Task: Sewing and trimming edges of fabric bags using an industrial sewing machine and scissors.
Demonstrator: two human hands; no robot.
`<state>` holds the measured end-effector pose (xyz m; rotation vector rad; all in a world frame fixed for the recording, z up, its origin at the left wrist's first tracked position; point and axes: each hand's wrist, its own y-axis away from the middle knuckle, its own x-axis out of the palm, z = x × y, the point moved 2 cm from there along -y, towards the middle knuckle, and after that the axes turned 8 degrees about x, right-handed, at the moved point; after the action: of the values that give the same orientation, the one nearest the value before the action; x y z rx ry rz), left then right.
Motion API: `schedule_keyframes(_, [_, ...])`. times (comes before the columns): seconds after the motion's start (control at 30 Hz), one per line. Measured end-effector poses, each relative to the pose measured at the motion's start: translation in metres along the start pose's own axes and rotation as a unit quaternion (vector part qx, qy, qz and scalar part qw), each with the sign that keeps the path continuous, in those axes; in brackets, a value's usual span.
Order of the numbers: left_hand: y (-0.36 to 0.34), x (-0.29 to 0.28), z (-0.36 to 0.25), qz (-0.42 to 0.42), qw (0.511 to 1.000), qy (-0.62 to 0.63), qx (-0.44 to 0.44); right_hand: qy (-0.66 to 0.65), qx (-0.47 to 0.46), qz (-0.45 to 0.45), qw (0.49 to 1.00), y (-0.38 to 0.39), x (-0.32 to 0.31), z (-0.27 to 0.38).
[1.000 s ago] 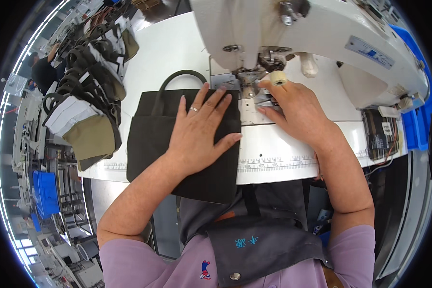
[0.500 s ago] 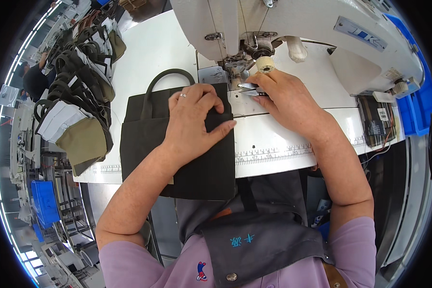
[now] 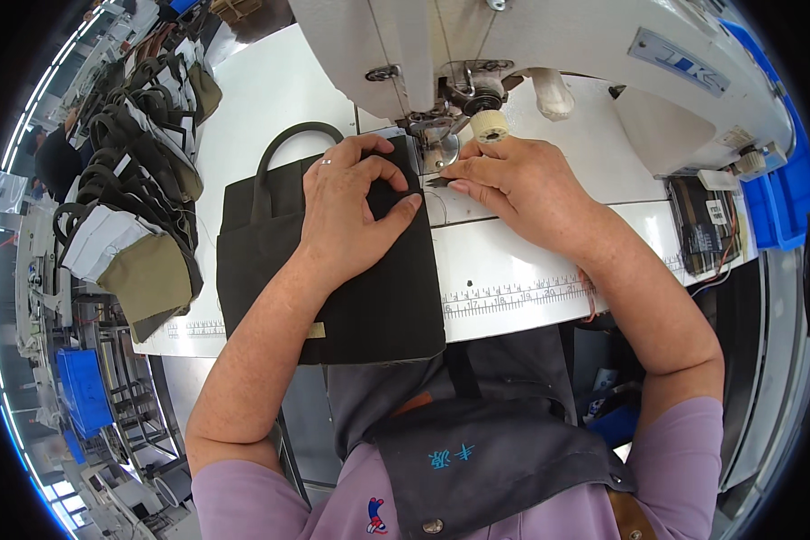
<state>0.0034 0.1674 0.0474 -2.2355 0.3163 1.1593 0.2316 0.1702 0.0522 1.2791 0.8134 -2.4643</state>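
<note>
A black fabric bag (image 3: 373, 310) with a rounded handle (image 3: 262, 175) lies flat on the white sewing table, its right edge beside the machine's presser foot. My left hand (image 3: 337, 216) rests palm down on the bag's upper part, thumb apart from the bent fingers, a ring on one finger. Small metal thread snips (image 3: 437, 182) are pinched in my right hand (image 3: 531, 184); their dark tips point left at the bag's upper right edge, just below the needle area. The fingers hide most of the snips. Above both hands stands the white sewing machine (image 3: 594, 45).
Stacked dark and olive bag pieces (image 3: 148, 270) with white linings line the table's left side. A printed ruler (image 3: 513, 298) runs along the front edge. Dark folded packets (image 3: 697, 225) lie at the right, near a blue bin (image 3: 783, 207).
The bag has shifted slightly left and up with my left hand. My right hand has moved left a little, and the snips' blades, spread apart before, now look closed together.
</note>
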Motion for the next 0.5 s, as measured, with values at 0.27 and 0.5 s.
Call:
schedule_keyframes(0.27, [0.001, -0.003, -0.003, -0.003, 1.000, -0.015, 0.004, 0.036, -0.024, 0.003, 0.999, -0.014, 0.007, 0.005])
schedule_keyframes(0.5, [0.000, -0.002, -0.001, 0.010, 1.000, -0.009, -0.016, 0.055, -0.050, 0.003, 0.997, -0.009, 0.005, 0.005])
